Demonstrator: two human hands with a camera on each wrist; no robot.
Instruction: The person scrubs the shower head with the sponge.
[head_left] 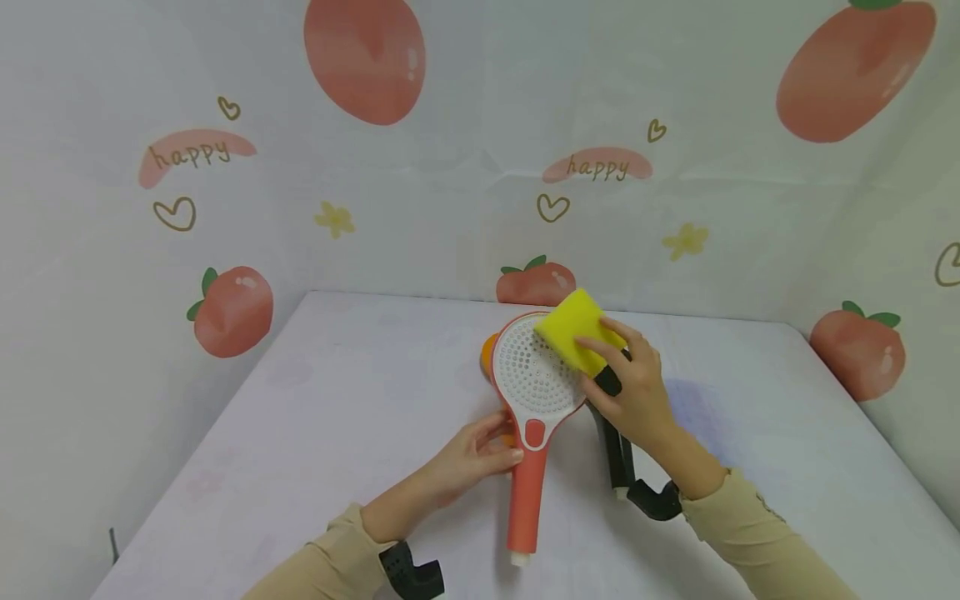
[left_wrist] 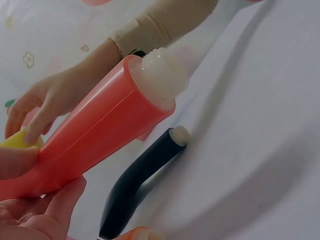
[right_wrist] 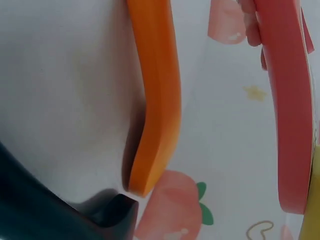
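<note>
A coral-red shower head (head_left: 528, 500) with a white perforated face is held up, face toward the head camera. My left hand (head_left: 476, 457) grips it where the handle meets the head. The threaded white end (left_wrist: 167, 75) of its handle shows in the left wrist view. Pinched in my right hand (head_left: 639, 393) is a yellow sponge (head_left: 572, 327), which lies against the upper right of the white face. In the right wrist view, the sponge (right_wrist: 312, 200) shows only at the edge, against the red shower head (right_wrist: 287, 110).
Behind the held one, an orange shower head (right_wrist: 162, 90) lies on the white table (head_left: 360, 375), mostly hidden in the head view. A black shower head (head_left: 617, 454) lies beside it, under my right hand. A fruit-printed backdrop (head_left: 450, 208) stands behind the table.
</note>
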